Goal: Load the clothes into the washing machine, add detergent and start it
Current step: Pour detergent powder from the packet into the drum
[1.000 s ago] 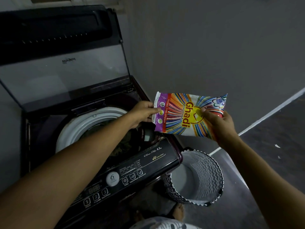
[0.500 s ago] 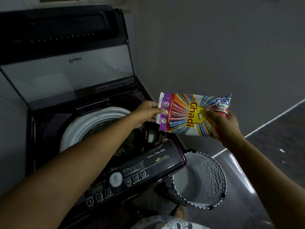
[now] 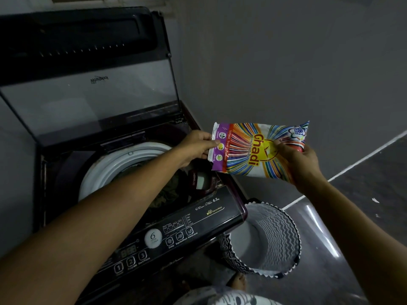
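With clothes [image 3: 169, 190] in the washer [image 3: 198, 219], detergent is the step in hand: left grip [image 3: 196, 148] pinches the purple end of the packet [image 3: 248, 150], right grip [image 3: 297, 164] holds its other half, above the washer's front-right corner; next, probably tip it carefully over the tray [image 3: 201, 180].

Reads "Ghadi" on the detergent packet [image 3: 253, 150], "6.5", "ExpressWash", "Delay", 1, 2, 3 on the control panel [image 3: 198, 219], "Whirlpool" on the lid [image 3: 88, 95].
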Action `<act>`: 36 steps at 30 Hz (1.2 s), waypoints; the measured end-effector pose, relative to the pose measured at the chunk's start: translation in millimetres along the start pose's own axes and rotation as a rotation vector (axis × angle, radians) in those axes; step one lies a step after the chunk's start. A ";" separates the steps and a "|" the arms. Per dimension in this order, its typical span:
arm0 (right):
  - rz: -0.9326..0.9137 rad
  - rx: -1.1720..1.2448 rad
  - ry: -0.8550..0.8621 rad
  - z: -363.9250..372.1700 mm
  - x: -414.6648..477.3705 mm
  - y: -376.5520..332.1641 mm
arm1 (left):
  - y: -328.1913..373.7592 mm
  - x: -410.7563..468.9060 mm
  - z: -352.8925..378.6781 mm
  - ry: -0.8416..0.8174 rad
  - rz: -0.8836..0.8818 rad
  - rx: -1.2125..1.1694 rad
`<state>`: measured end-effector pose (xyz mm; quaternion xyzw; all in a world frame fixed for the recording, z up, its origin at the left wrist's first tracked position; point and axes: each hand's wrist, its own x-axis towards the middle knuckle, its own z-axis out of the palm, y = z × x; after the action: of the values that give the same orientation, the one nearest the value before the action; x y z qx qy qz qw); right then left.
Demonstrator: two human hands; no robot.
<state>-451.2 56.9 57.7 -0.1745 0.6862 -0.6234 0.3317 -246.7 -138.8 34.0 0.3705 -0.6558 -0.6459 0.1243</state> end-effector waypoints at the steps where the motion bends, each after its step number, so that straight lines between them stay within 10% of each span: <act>1: 0.008 0.002 -0.001 -0.4 -0.2 -0.5 | -0.8 0.1 -0.1 -0.001 -0.001 0.003; 36: -0.109 -0.118 -0.068 16.4 9.6 -26.6 | -2.6 5.3 -7.3 0.051 -0.004 0.006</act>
<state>-451.7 34.3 81.2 -0.2520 0.6994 -0.5929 0.3095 -244.9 -147.5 30.8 0.3885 -0.6538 -0.6344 0.1386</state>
